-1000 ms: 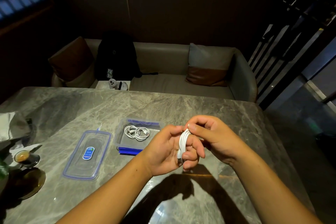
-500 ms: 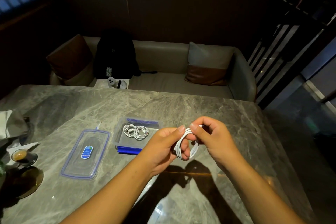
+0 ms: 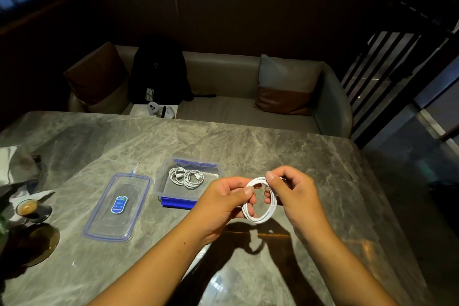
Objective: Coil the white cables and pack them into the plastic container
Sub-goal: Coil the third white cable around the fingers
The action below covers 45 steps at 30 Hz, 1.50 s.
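White coiled cable [image 3: 258, 220], above the surface [image 3: 273, 146] just right of the plastic container [image 3: 161, 185]: left hand [image 3: 223, 204] pinches its left arc, right hand [image 3: 293, 194] its top; fingers [image 3: 270, 177] hide part of the loop. Container's near right corner hidden behind the left hand; two more cables [image 3: 186, 177] inside.

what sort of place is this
Probably a cafe or lounge booth: a grey marble-patterned table, a padded beige bench sofa behind it, and a small glass coffee cup at the table's left.
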Each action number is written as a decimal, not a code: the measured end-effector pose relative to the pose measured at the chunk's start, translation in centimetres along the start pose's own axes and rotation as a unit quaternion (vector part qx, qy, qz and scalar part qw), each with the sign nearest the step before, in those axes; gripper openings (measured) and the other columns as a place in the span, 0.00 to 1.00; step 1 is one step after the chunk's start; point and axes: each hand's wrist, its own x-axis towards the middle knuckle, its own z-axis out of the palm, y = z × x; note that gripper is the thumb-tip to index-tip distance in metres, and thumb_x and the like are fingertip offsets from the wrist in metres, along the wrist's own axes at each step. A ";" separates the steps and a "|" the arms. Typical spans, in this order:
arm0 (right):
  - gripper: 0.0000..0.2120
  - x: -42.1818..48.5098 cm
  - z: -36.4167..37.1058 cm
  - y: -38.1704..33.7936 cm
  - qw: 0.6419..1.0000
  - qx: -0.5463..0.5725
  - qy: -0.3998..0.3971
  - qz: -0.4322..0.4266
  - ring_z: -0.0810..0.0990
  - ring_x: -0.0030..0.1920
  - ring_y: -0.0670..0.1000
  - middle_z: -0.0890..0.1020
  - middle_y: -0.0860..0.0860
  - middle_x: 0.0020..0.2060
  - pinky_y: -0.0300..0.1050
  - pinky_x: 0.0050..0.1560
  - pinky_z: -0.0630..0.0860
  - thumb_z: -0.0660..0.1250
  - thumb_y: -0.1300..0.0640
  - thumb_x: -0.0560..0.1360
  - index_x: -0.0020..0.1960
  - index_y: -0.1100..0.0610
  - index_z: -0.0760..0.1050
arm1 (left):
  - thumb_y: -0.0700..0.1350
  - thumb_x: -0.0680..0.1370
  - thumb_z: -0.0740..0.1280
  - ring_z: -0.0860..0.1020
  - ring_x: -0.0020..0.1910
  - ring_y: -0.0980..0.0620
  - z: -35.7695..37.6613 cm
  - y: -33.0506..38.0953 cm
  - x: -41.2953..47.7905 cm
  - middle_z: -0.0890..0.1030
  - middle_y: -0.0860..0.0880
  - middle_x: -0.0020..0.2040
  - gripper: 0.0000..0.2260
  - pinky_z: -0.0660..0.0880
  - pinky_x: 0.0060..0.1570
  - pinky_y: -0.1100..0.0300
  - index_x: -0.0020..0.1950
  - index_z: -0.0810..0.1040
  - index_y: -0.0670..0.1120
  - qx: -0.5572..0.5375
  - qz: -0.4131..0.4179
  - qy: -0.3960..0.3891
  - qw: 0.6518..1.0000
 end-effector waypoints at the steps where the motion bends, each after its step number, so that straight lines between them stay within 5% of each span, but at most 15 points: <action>1: 0.09 -0.1 0.0 0.0 1.000 0.007 -0.003 0.011 0.80 0.35 0.52 0.81 0.60 0.35 0.52 0.41 0.80 0.68 0.61 0.78 0.39 0.59 0.79 | 0.35 0.80 0.64 0.77 0.31 0.52 -0.1 0.0 0.1 0.79 0.46 0.37 0.09 0.78 0.40 0.58 0.57 0.80 0.36 0.009 0.001 0.008 1.000; 9: 0.15 -0.1 0.0 -0.8 0.983 0.118 -0.050 0.135 0.86 0.40 0.51 0.86 0.58 0.39 0.45 0.41 0.80 0.62 0.55 0.81 0.43 0.62 0.82 | 0.36 0.81 0.63 0.75 0.34 0.50 -0.8 -0.3 0.4 0.76 0.46 0.36 0.11 0.77 0.43 0.53 0.59 0.82 0.41 0.073 0.022 0.024 0.997; 14: 0.10 0.0 -0.4 -0.4 0.964 0.149 -0.108 0.192 0.83 0.38 0.51 0.84 0.57 0.37 0.42 0.40 0.79 0.66 0.64 0.77 0.39 0.59 0.82 | 0.35 0.82 0.62 0.75 0.35 0.48 -0.9 -0.1 0.1 0.77 0.47 0.35 0.12 0.78 0.42 0.54 0.56 0.84 0.44 0.113 0.033 0.014 0.993; 17: 0.04 -0.2 -0.8 0.1 0.961 0.157 -0.147 0.173 0.82 0.37 0.52 0.82 0.58 0.37 0.45 0.42 0.79 0.70 0.67 0.74 0.43 0.59 0.78 | 0.36 0.82 0.62 0.80 0.41 0.46 -0.9 0.2 -0.1 0.81 0.44 0.39 0.13 0.78 0.45 0.53 0.56 0.85 0.47 0.114 0.035 0.009 0.993; 20: 0.13 -0.3 -0.9 0.7 0.972 0.116 -0.155 0.136 0.83 0.39 0.54 0.83 0.56 0.40 0.47 0.43 0.79 0.75 0.61 0.70 0.51 0.59 0.75 | 0.37 0.82 0.62 0.81 0.43 0.46 -0.8 0.4 -0.2 0.82 0.42 0.41 0.14 0.79 0.48 0.50 0.55 0.86 0.49 0.115 0.029 0.005 0.993; 25: 0.13 -0.3 -0.8 1.1 0.986 0.005 -0.156 0.065 0.85 0.38 0.52 0.84 0.54 0.39 0.54 0.46 0.82 0.70 0.66 0.75 0.58 0.55 0.76 | 0.37 0.82 0.62 0.85 0.45 0.45 -0.5 0.6 -0.3 0.86 0.43 0.46 0.13 0.81 0.48 0.50 0.57 0.84 0.48 0.100 0.016 0.000 0.995; 32: 0.10 0.0 -1.4 1.4 0.982 -0.065 -0.175 0.037 0.85 0.37 0.54 0.84 0.53 0.36 0.45 0.36 0.78 0.70 0.63 0.76 0.54 0.51 0.79 | 0.37 0.82 0.62 0.81 0.36 0.51 -0.4 0.2 -0.3 0.81 0.43 0.39 0.12 0.80 0.41 0.54 0.61 0.82 0.41 0.061 -0.008 -0.019 0.998; 37: 0.16 0.2 -1.6 1.9 0.965 -0.179 -0.193 0.003 0.82 0.40 0.49 0.84 0.45 0.38 0.53 0.47 0.79 0.66 0.56 0.78 0.64 0.43 0.74 | 0.38 0.82 0.62 0.77 0.32 0.53 -0.5 -0.1 -0.3 0.76 0.45 0.35 0.12 0.80 0.41 0.53 0.61 0.81 0.37 0.029 -0.008 -0.036 0.999; 45: 0.10 0.1 -1.8 1.6 0.955 0.195 -0.192 0.118 0.80 0.40 0.51 0.83 0.56 0.40 0.43 0.42 0.78 0.67 0.57 0.74 0.52 0.58 0.82 | 0.38 0.80 0.64 0.73 0.32 0.52 -0.7 0.6 -0.3 0.74 0.44 0.37 0.13 0.80 0.40 0.57 0.64 0.80 0.38 -0.013 0.001 -0.094 0.996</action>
